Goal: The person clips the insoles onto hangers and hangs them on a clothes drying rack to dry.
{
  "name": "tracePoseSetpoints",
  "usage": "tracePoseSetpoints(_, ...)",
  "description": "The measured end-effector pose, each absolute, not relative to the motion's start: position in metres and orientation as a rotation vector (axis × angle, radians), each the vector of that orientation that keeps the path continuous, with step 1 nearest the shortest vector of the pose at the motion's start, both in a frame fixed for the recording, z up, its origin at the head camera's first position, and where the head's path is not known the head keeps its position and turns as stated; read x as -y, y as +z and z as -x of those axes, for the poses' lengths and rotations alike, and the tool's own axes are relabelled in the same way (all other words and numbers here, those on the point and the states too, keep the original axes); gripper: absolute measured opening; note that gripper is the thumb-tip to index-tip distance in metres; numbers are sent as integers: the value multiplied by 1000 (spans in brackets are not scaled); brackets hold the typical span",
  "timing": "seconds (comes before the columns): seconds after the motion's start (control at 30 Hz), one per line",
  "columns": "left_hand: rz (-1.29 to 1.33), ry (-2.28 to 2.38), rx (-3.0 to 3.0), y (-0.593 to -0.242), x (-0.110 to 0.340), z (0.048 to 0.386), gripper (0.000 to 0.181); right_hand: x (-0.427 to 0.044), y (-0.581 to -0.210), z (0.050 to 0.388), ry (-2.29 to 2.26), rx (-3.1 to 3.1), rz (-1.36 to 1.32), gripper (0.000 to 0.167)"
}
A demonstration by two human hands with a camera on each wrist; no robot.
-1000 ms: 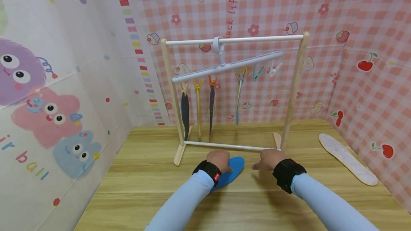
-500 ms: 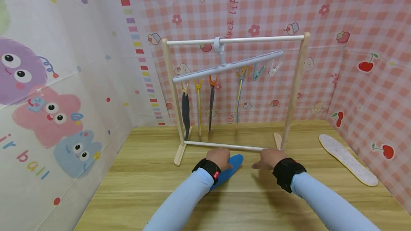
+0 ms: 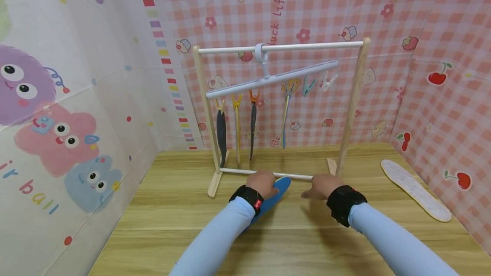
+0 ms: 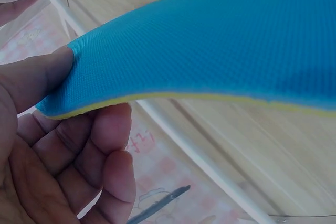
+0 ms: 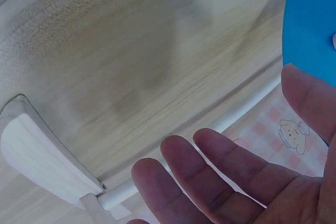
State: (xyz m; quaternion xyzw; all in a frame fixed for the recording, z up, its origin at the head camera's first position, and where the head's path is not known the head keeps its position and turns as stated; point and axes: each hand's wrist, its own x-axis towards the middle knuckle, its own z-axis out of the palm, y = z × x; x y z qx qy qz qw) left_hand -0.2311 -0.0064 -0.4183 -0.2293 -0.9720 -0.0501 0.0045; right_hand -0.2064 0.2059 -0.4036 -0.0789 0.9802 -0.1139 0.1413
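A blue insole (image 3: 277,193) with a yellow underside tilts up off the table in my left hand (image 3: 262,184). In the left wrist view, the thumb presses on the blue face of the insole (image 4: 210,45) and curled fingers support the yellow side, pinching one end. My right hand (image 3: 324,185) hovers to the right of the insole and holds nothing. Its fingers are spread and relaxed in the right wrist view, with the thumb close to the blue edge; whether they touch cannot be told.
Behind the hands stands a wooden rack (image 3: 354,97) with a white lower bar (image 3: 245,171). A tilted hanger (image 3: 276,79) carries several clips, some gripping insoles, while the teal clip (image 3: 308,87) and white clip (image 3: 327,83) hold nothing. A pale insole (image 3: 416,191) lies at right.
The blue insole has tilted more onto its edge and its far tip has risen, showing yellow. My left hand has shifted slightly toward the rack; the right hand has barely moved.
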Motion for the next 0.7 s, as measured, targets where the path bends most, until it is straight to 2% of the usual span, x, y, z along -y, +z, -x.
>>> tracePoseSetpoints(0.3,700,-196,2991,-409,6,237,43,-208,-394,208,-277,-2835,232,44)
tracePoseSetpoints(0.7,696,-300,2934,-394,2,244,53,-212,-382,215,-249,-2853,239,48)
